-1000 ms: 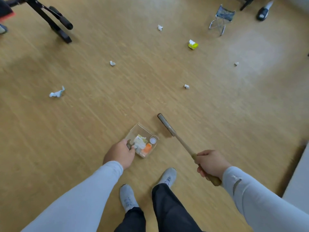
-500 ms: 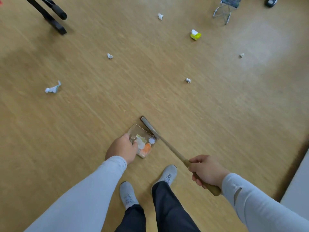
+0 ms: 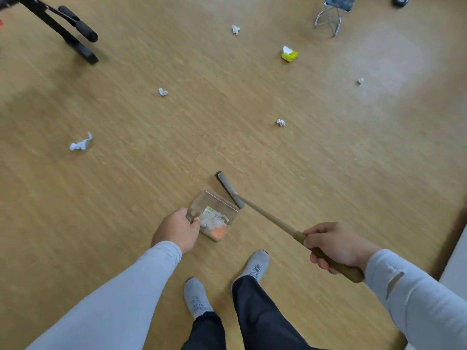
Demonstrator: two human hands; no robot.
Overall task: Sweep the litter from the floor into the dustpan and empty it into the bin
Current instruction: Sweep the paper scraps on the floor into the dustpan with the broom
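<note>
My left hand (image 3: 177, 229) grips the near edge of a clear dustpan (image 3: 211, 202) low over the wooden floor; inside lie white paper scraps, an orange piece and a small round cap. My right hand (image 3: 333, 245) holds the wooden handle of a small broom (image 3: 267, 218), whose grey head (image 3: 228, 188) lies against the dustpan's far right edge. Loose litter lies on the floor: crumpled paper bits (image 3: 80, 144), (image 3: 163, 92), (image 3: 280, 122), (image 3: 235, 29), (image 3: 360, 81) and a yellow tissue pack (image 3: 288, 54). No bin is in view.
A black stand with padded bars (image 3: 73, 29) occupies the far left. A small folding stool (image 3: 334, 11) stands far right, with someone's shoe (image 3: 401, 0) behind it. A pale surface (image 3: 454, 269) borders the floor at right. My feet (image 3: 227, 281) are just behind the dustpan.
The broom head swept left from open floor to the dustpan's front and now lies along its right edge. My left hand shifted the dustpan slightly. The view tilted a little.
</note>
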